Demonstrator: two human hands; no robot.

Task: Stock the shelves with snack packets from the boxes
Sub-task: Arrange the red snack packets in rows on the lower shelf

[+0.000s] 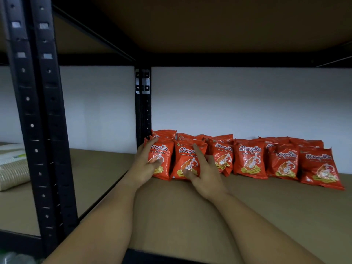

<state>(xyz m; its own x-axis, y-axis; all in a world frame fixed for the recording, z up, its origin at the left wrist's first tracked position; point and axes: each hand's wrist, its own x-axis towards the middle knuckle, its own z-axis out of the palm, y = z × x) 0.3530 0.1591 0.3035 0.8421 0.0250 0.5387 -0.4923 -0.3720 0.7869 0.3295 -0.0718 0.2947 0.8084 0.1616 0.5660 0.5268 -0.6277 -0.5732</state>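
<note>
The packets (249,159) are made of glossy red plastic film, crinkled at the seams, with highlights caught on the printed fronts. The shelf (266,210) is a matt brown board, like hardboard, smooth and without sheen. The upper board (190,23) is of the same matt brown finish. The uprights (36,115) are of black painted metal, punched with holes, with a dull satin surface. The wall (238,100) is painted white and matt. A pale woven sack (11,168) is seen at left, coarse in texture.
</note>
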